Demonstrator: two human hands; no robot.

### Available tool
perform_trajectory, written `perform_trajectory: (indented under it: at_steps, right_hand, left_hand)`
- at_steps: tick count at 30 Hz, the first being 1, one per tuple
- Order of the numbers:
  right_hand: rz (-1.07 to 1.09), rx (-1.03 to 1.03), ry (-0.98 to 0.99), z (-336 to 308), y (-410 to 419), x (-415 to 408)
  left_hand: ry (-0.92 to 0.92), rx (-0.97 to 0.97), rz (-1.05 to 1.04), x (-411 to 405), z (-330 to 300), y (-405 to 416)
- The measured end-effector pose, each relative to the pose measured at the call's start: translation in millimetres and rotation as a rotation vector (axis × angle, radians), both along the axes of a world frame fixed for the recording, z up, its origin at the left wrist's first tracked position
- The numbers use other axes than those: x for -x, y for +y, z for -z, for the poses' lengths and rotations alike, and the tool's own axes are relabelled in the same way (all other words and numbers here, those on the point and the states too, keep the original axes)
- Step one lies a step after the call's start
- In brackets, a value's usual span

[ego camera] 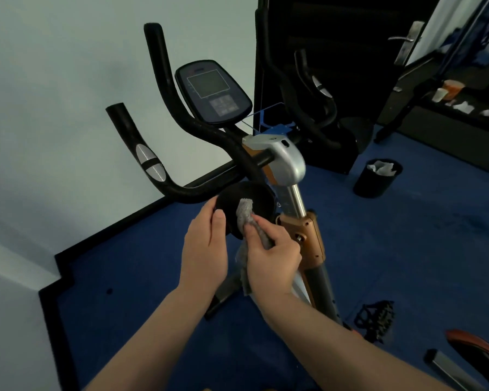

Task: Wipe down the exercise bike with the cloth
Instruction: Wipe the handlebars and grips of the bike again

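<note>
Just below the exercise bike (283,162) handlebar, the right hand (271,255) pinches the grey cloth (244,211) against a black round holder (244,204) steadied by the curled left hand (206,244), so the stem likely comes next.

The console (213,91) sits between the handlebars (164,153), above a round holder (261,200) before me. A bin (377,179) stands on the floor (407,249) to the right, a pedal (374,317) nearer me.
</note>
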State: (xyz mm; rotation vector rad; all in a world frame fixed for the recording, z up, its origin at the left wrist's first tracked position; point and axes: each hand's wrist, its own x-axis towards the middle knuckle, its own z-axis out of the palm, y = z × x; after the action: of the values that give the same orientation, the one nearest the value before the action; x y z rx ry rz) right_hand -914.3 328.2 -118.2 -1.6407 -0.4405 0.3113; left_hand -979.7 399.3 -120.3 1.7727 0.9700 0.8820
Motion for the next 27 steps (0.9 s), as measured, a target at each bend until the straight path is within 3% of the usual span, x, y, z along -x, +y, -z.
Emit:
perform_trajectory:
  at_steps: [9, 14, 16, 18, 21, 27]
  right_hand:
    - [0.015, 0.109, 0.268, -25, 22, 3]
    - [-0.211, 0.049, 0.711, -66, 38, -12]
    - [-0.285, -0.071, 0.861, -91, 41, -33]
    - [-0.255, -0.218, 0.784, -110, 42, -59]
    - [-0.204, -0.325, 0.480, -116, 38, -90]
    - [-0.159, -0.066, 0.058, -81, 38, -122]
  left_hand:
    - [0.018, -0.035, 0.051, 4, -1, 5]
    - [-0.011, -0.016, 0.115, 13, -2, 15]
    - [-0.023, -0.012, 0.139, 19, -5, 24]
    - [-0.009, -0.022, 0.142, 24, -10, 36]
    - [-0.024, -0.058, 0.136, 24, -19, 54]
    - [-0.005, -0.210, 0.076, -1, -33, 71]
